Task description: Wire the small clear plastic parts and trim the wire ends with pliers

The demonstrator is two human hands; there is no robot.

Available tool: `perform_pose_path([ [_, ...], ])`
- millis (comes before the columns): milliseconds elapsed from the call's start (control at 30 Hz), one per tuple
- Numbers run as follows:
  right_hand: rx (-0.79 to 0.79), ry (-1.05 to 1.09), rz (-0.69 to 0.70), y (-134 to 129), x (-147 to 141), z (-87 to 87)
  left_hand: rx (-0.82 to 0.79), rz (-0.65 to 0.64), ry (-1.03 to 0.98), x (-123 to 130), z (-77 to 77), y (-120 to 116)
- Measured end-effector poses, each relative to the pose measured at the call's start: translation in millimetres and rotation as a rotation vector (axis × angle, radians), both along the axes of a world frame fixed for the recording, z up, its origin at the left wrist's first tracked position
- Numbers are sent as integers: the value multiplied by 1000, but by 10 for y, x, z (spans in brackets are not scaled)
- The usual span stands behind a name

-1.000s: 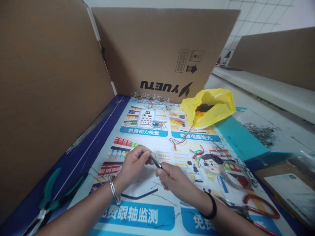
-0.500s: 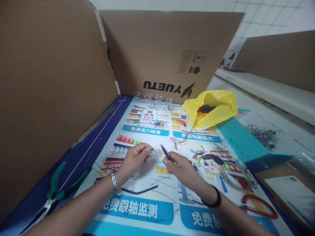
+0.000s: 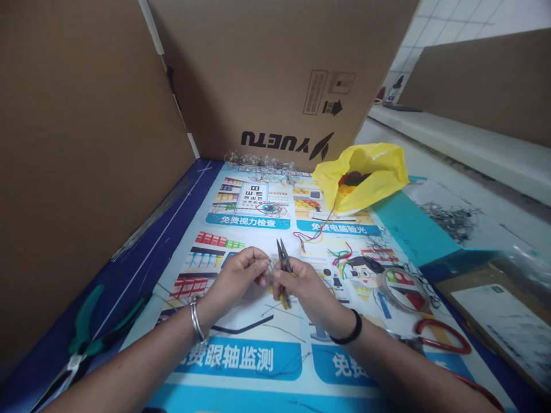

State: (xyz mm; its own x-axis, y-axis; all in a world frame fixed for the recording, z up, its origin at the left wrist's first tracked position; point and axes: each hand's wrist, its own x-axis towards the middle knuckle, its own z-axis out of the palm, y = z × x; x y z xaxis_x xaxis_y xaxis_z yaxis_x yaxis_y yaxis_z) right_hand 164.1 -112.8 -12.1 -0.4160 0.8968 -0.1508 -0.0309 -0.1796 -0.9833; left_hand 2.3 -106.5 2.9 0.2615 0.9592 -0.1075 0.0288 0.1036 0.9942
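Note:
My left hand (image 3: 246,272) is closed in a pinch on thin wire (image 3: 271,265), of which only fine ends show past the fingertips. My right hand (image 3: 303,287) grips small pliers (image 3: 282,252) with dark pointed jaws and yellow handles. The jaws point up and away from me, slightly parted at the tips. Both sets of fingertips are close together over the printed sheet (image 3: 241,324); whether they touch the same wire I cannot tell. Several loose wires lie on the sheet below.
Green-handled pliers (image 3: 86,338) lie at left, red-handled pliers (image 3: 445,338) at right near a clear tape roll (image 3: 404,289). A yellow bag (image 3: 379,183) holds coloured material. Tangled wire (image 3: 262,162) lies along the cardboard wall (image 3: 241,74). Red and green strands (image 3: 342,258) lie right.
My right hand has come left, close beside my left hand. The pliers have turned more upright, showing parted jaws and yellow handles. The whole view has shifted slightly.

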Motion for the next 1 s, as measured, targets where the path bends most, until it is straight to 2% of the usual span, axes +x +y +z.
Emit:
perform_pose_path([
  [133, 33, -40, 30, 3, -5, 22, 57, 3, 54, 8, -24, -5],
  [233, 90, -80, -6, 9, -8, 49, 106, -25, 100, -2, -69, -11],
  [500, 72, -25, 3, 25, 13, 8, 250, -79, 292, -8, -57, -39],
  [767, 57, 56, -149, -7, -36, -70, 413, -57, 528, 19, -77, -109],
  [1000, 4, 115, -260, -40, -96, -83, 543, 29, 651, 119, -138, -214],
])
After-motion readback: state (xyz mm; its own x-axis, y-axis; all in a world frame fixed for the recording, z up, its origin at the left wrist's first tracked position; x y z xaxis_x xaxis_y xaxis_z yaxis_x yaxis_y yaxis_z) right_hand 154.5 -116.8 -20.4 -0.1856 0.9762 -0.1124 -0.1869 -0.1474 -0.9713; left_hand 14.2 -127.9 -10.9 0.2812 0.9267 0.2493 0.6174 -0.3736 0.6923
